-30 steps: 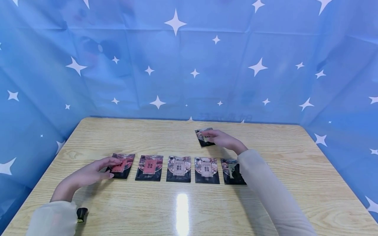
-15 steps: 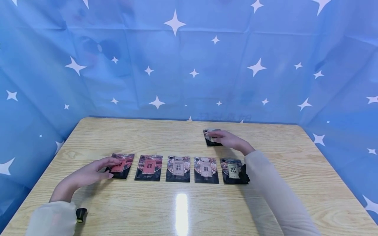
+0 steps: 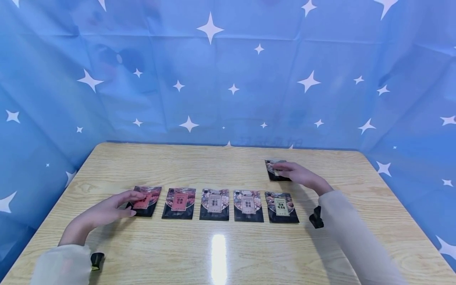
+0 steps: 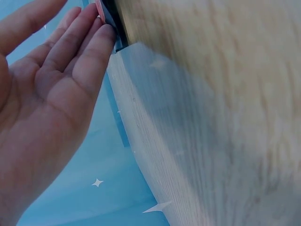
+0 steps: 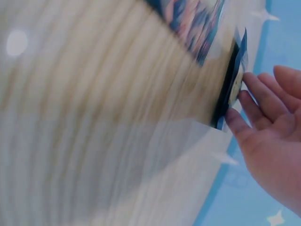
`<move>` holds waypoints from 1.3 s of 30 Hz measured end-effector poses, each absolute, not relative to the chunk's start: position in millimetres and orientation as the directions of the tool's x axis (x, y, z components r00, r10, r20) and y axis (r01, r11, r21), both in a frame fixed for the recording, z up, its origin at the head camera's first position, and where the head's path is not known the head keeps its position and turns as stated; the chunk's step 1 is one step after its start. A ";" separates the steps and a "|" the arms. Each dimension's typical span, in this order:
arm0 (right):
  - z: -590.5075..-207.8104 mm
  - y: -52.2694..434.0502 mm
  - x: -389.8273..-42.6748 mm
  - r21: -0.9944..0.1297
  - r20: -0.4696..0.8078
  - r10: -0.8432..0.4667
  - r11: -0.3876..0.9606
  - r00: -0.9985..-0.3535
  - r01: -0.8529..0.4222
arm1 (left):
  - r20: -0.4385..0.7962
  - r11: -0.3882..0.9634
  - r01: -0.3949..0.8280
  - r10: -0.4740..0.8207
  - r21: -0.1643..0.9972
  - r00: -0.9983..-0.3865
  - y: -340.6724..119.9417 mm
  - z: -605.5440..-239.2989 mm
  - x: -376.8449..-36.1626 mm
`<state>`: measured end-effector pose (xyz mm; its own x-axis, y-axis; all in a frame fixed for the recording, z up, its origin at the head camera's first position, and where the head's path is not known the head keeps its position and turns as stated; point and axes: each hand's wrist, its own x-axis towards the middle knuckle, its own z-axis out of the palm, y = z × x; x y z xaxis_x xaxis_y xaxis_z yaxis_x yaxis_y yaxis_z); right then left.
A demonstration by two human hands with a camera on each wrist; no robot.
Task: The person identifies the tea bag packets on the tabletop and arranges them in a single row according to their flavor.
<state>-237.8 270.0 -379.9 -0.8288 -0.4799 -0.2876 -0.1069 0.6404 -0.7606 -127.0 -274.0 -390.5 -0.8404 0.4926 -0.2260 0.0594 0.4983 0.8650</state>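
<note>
Two hands are resting flat on sachets lying on a wooden table.

The left hand is lying with straight, relaxed fingers on the red-labelled sachet at the left end of a row of five; its fingertips are touching the packet's edge. The right hand, fingers extended, is pressing a sixth sachet lying apart behind the row's right end, beyond the green-labelled sachet. A blue star-printed backdrop is enclosing the table.
</note>
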 end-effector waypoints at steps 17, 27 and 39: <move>-380.0 330.4 -191.8 -0.713 -0.222 -0.456 0.679 -0.862 -0.176 | -0.238 0.500 0.038 0.475 0.865 -0.847 -275.1 -393.8 -127.4; -379.2 346.1 -164.9 -0.706 -0.237 -0.419 0.694 -0.877 -0.141 | -0.227 0.482 0.043 0.486 0.875 -0.844 -275.1 -395.1 -127.1; -381.4 341.2 -134.2 -0.690 -0.182 -0.439 0.694 -0.880 -0.203 | -0.219 0.498 0.060 0.483 0.865 -0.847 -274.8 -395.4 -126.6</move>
<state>-134.2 341.2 -381.4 -0.8800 -0.4387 -0.1821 -0.2033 0.6944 -0.6903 -126.6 -274.8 -395.4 -0.8475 0.4834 -0.2193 0.0603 0.4981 0.8650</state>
